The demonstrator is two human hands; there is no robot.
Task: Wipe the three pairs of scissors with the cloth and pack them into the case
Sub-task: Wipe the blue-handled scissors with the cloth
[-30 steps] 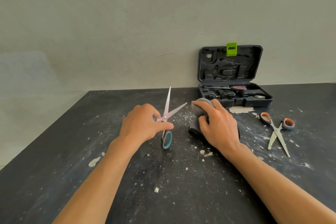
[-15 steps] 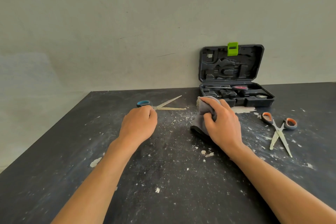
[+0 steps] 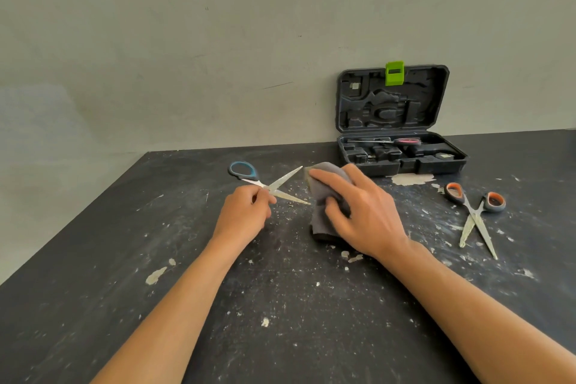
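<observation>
My left hand [image 3: 244, 212] grips the blue-handled scissors [image 3: 274, 185] near the pivot, blades spread and pointing right, one blue loop sticking out to the upper left. My right hand [image 3: 358, 212] holds the grey cloth [image 3: 324, 193] bunched under its fingers, just right of the blade tips. Orange-handled scissors [image 3: 475, 215] lie open on the table to the right. A third pair with red handles [image 3: 405, 141] lies inside the open black case [image 3: 448, 160] against the wall, its lid standing up with a green latch.
The dark table [image 3: 280, 305] is speckled with dried pale plaster flakes, with a larger patch [image 3: 411, 178] in front of the case. A plain wall stands behind. The table's left edge runs diagonally at the left.
The left hand turned the blue scissors from blades pointing up to blades pointing right, then tilted them so the blue loop shows upper left. The right hand shifted the cloth up towards the blade tips.
</observation>
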